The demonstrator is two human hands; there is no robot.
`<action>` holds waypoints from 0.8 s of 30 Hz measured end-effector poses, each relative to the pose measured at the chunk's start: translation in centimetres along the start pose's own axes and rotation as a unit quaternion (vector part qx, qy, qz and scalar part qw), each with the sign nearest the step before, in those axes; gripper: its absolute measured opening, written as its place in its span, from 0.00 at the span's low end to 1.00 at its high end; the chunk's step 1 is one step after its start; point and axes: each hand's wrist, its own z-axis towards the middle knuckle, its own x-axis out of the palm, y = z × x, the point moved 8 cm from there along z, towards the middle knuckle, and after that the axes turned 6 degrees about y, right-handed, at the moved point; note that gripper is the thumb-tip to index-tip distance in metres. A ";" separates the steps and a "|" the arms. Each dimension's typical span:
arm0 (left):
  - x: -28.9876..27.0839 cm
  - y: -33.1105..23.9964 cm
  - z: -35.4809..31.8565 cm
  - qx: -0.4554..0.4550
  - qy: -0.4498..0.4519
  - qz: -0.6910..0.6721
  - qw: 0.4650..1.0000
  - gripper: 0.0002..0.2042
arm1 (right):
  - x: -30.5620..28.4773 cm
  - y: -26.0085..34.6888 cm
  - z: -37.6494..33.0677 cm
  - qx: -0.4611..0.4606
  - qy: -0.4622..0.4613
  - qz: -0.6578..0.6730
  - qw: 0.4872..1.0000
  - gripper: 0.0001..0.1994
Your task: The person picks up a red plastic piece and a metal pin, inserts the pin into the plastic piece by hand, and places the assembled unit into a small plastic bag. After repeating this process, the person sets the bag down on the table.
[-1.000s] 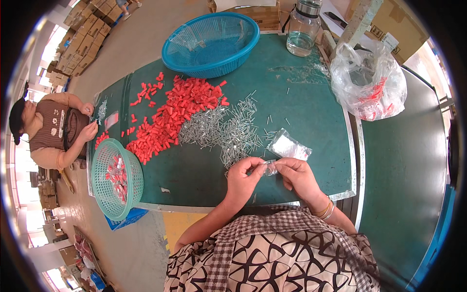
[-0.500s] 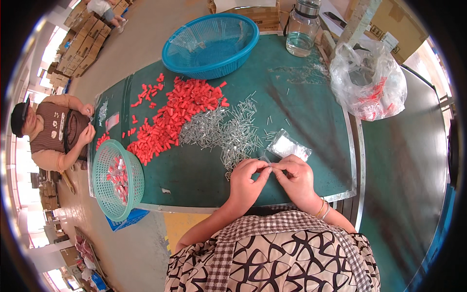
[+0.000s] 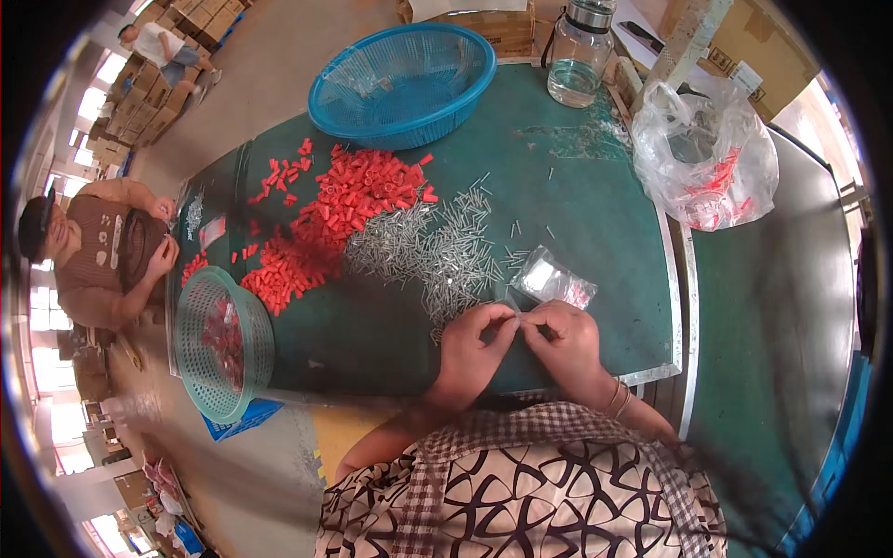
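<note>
My left hand (image 3: 473, 342) and my right hand (image 3: 567, 340) meet fingertip to fingertip near the front edge of the green table (image 3: 595, 205). Between them they pinch a small clear plastic bag (image 3: 517, 312). A second small clear bag (image 3: 554, 278) with something red inside lies just beyond my right hand. Past my left hand spreads a pile of thin silver metal pins (image 3: 435, 256). A heap of red plastic caps (image 3: 330, 223) lies farther left.
A blue mesh basket (image 3: 402, 84) stands at the back, a glass jar (image 3: 579, 56) beside it. A large clear bag (image 3: 705, 153) with red parts sits at back right. A green mesh basket (image 3: 221, 342) hangs off the left edge. Another person (image 3: 102, 251) works at the left end.
My hands have stayed at the same spot, fingers shifting slightly on the small bag. The person at the left has leaned a little closer to the table.
</note>
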 end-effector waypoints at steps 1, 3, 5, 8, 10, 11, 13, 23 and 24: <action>0.0 0.1 0.0 0.000 0.001 0.000 1.000 0.03 | 0.0 -0.1 -0.1 0.002 0.006 -0.015 1.000 0.03; 0.0 -0.1 0.1 0.045 0.001 0.028 0.999 0.05 | 0.3 0.0 -0.1 -0.027 0.017 -0.058 0.998 0.03; 0.0 -0.1 0.1 0.065 -0.008 0.058 0.996 0.06 | 0.5 0.3 -0.1 -0.027 0.016 -0.054 0.998 0.03; -0.1 0.1 0.5 0.076 -0.018 0.073 0.994 0.06 | 0.4 0.5 -0.2 0.000 0.015 -0.041 0.999 0.02; 0.0 0.2 0.5 0.074 -0.019 0.068 0.995 0.06 | 0.4 -0.2 -0.4 0.052 0.017 -0.013 0.998 0.02; 0.0 0.3 0.5 0.071 -0.019 0.062 0.995 0.06 | 0.3 -0.1 -0.4 0.052 0.016 -0.013 0.998 0.02; -0.1 0.4 0.4 0.067 -0.023 0.072 0.995 0.07 | 0.3 -0.9 -0.5 0.102 0.024 -0.011 0.994 0.02; 0.2 1.0 0.4 0.005 -0.025 -0.023 0.999 0.05 | -0.4 -0.6 -0.5 0.077 -0.016 -0.018 0.997 0.03; 0.2 1.2 0.3 0.005 -0.026 -0.022 0.999 0.05 | -0.3 -0.1 -0.4 0.049 -0.021 -0.027 0.998 0.03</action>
